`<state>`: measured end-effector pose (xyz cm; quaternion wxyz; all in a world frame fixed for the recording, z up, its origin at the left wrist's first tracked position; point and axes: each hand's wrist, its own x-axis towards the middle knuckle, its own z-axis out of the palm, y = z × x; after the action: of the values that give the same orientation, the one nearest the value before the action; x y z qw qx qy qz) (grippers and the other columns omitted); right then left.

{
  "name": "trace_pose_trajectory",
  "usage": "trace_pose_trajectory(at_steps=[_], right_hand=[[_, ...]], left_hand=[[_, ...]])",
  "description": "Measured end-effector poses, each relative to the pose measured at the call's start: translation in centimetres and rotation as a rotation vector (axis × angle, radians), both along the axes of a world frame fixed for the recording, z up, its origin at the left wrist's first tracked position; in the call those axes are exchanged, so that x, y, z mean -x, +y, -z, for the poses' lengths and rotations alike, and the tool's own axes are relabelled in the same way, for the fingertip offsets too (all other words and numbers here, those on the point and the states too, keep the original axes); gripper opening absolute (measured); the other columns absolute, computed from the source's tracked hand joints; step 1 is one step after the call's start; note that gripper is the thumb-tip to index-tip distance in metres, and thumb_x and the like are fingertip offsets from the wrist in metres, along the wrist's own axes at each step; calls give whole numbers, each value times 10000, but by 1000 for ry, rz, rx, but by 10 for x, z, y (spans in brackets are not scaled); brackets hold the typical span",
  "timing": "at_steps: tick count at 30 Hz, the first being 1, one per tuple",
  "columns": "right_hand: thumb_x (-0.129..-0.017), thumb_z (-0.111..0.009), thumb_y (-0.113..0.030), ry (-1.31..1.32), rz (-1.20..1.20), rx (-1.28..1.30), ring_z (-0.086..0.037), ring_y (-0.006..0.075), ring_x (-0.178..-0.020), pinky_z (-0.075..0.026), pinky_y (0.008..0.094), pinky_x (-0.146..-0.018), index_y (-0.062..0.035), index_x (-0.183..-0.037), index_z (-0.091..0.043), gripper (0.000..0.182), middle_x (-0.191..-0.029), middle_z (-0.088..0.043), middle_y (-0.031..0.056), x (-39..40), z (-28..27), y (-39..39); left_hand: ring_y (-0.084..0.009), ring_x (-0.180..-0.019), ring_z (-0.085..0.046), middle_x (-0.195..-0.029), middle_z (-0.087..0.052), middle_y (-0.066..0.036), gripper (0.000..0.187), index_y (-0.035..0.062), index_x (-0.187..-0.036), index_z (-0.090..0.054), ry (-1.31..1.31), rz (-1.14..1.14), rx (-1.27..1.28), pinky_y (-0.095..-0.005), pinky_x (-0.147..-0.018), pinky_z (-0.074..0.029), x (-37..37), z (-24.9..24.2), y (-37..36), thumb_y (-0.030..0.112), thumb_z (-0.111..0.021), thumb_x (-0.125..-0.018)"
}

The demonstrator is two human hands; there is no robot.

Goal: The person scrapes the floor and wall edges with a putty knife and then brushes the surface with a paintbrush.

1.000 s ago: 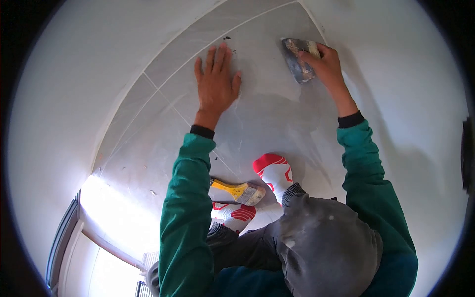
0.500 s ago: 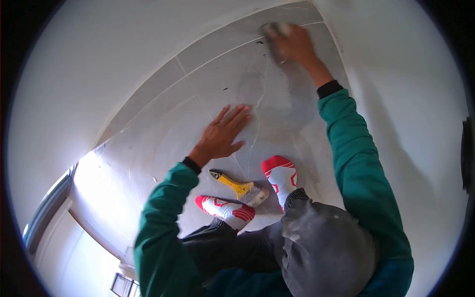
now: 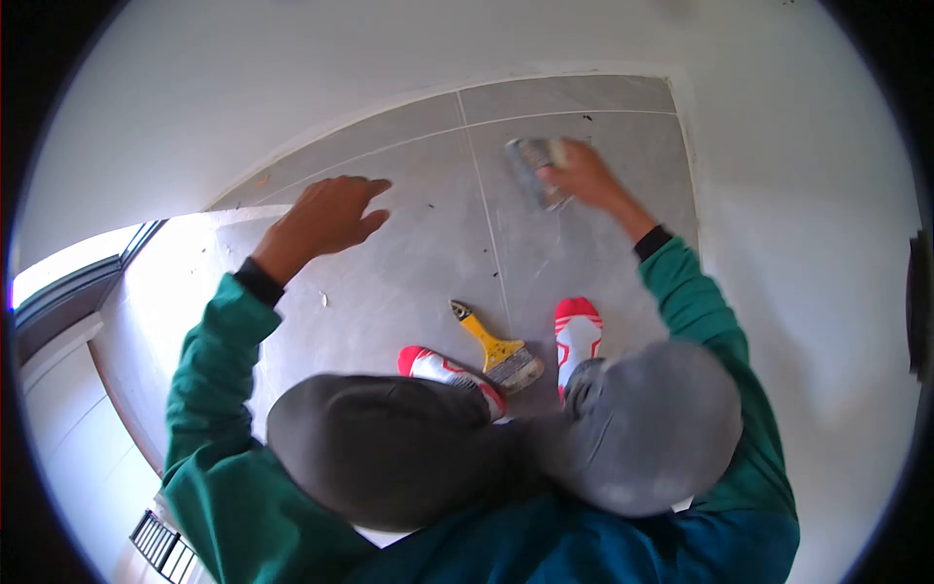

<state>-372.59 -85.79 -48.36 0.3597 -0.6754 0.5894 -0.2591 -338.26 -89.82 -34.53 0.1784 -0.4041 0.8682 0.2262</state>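
My right hand (image 3: 589,180) grips a wide-bladed scraper (image 3: 533,173) by its pale handle, close over the grey tiled floor (image 3: 399,253). The broad metal blade is smeared with whitish residue and slightly blurred. To the left, my left hand (image 3: 326,219) is held out with fingers extended and thumb apart, nothing in it, overlapping the floor near the wall's base. A yellow-handled paintbrush (image 3: 494,347) with a wide, whitish bristle end lies on the tiles between my feet, its bristles close to the left sock (image 3: 443,367).
White walls (image 3: 778,243) meet the floor at the far side and right. Pale grout lines cross the tiles, with small dark flecks (image 3: 494,274) scattered about. A dark-framed opening (image 3: 73,268) is at the left. My right sock (image 3: 579,331) stands beside the brush.
My left hand has lifted from the floor and moved left. The right hand has drawn the scraper back from the far corner. The view has tilted, showing more of both knees.
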Motion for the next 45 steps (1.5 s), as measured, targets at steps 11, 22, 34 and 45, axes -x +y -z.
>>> trace_pose_trajectory(at_steps=[11,22,34,45], right_hand=[[-739,-593,-159,544,341,15,-599,342,-865,-476,419,-752,2,-999,-607,306,-947,-627,186,114,-8,8],[-652,-618,-64,723,-42,253,-495,253,-978,-386,395,-830,-46,-1057,-603,406,-1088,-562,50,84,14,5],[-682,-647,-157,832,-211,249,-507,245,-967,-374,407,-798,-68,-1055,-603,386,-1084,-554,43,90,21,-27],[-650,-636,-43,865,-257,91,-527,243,-950,-365,409,-772,-86,-984,-625,337,-1058,-564,22,85,12,-42]], left_hand=[[-267,-677,-633,-761,-665,-135,231,31,-794,-690,55,107,-43,-352,-608,-488,81,-23,-15,250,-626,-835],[-197,-840,-628,-1018,-635,-121,478,18,-1077,-580,755,-1184,-1085,-351,-743,-500,256,157,1,445,-461,-899],[-197,-806,-610,-902,-602,-78,330,23,-984,-572,1206,-1553,-1151,-322,-697,-514,316,187,5,329,-495,-888],[-199,-611,-607,-697,-607,-99,197,1,-789,-575,1163,-1358,-574,-331,-515,-472,332,212,-5,168,-502,-862]])
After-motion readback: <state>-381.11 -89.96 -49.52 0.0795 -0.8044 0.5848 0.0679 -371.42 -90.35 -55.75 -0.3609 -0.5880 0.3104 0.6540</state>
